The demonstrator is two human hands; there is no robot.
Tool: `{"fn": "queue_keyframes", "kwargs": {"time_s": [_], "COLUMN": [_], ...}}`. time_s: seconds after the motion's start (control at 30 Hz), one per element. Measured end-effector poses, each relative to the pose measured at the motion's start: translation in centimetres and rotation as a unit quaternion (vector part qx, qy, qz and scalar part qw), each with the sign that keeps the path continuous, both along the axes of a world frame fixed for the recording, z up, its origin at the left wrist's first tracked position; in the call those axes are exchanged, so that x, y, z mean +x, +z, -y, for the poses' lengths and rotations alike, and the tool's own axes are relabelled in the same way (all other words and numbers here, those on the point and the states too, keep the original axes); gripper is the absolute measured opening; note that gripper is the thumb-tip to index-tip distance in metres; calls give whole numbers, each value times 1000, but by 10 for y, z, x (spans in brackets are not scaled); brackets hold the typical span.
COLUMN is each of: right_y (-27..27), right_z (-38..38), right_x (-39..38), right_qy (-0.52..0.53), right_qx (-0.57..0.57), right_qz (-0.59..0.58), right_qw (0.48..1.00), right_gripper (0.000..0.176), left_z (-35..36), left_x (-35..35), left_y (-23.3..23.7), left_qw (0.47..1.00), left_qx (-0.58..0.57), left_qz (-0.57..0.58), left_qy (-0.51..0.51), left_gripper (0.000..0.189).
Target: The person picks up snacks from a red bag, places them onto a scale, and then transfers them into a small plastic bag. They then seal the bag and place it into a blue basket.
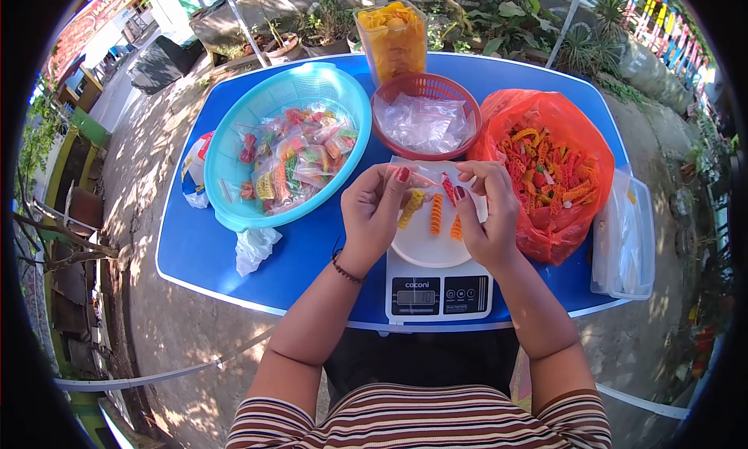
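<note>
Thumb and fingers of my left hand (375,209) pinch one side of a small clear plastic bag (421,171). My right hand (489,213) is closed at the bag's other side. Right beside its thumb, a red spiral snack (448,185) overlaps the bag in this view. Both hands are over a white kitchen scale (396,271) with a round plate. On or just above that plate show a yellow spiral snack (411,209), an orange spiral snack (436,213) and another orange piece (456,229), partly hidden by my right hand.
A turquoise basin (226,149) of filled packets stands left, near a crumpled white bag (257,249). Behind the scale are a red basket (382,133) of clear bags and a tub of yellow chips (391,47). A red bag of spirals (538,231) and a plastic box (623,238) sit right.
</note>
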State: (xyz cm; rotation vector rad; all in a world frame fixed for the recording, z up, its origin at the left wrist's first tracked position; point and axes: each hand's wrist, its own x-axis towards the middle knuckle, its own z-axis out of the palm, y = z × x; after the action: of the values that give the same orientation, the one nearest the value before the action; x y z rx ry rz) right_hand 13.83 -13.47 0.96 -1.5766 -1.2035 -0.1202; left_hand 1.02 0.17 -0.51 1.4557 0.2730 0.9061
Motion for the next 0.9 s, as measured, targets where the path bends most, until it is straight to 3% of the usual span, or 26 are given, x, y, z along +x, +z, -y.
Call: {"fn": "queue_keyframes", "kwargs": {"time_s": [0.03,0.1,0.2,0.3,0.5,0.6,0.7,0.73,0.9], "right_y": [-2,-4,-3,-14,-5,-11,-8,-9,-8], "right_z": [0,1,-2,-5,-4,-3,-6,-5,-4], "right_x": [0,2,-9,-12,-4,7,0,2,2], "right_qy": [-28,-74,-54,-57,-72,-21,86,118,211], "right_qx": [-36,-150,-176,-152,-97,21,189,211,218], "right_qz": [33,219,235,199,72,-33,-238,-244,-358], "right_qw": [998,961,954,967,990,999,949,939,883], "right_gripper": [18,18,20,23,23,19,16,17,20], "left_z": [-5,-14,-11,-18,-6,-4,-5,-5,1], "left_x": [0,1,-1,-3,0,0,-2,-2,-3], "left_y": [-4,-7,2,-5,4,3,3,3,9], "left_qw": [1000,997,980,975,992,995,995,994,992], "left_qx": [-25,-73,-187,-197,-101,-81,-74,-69,-56], "left_qz": [5,16,37,47,39,15,-22,-27,-33], "left_qy": [-8,-24,-50,-90,-70,-61,-69,-75,-109], "left_gripper": [25,25,24,23,19,19,20,21,23]}}
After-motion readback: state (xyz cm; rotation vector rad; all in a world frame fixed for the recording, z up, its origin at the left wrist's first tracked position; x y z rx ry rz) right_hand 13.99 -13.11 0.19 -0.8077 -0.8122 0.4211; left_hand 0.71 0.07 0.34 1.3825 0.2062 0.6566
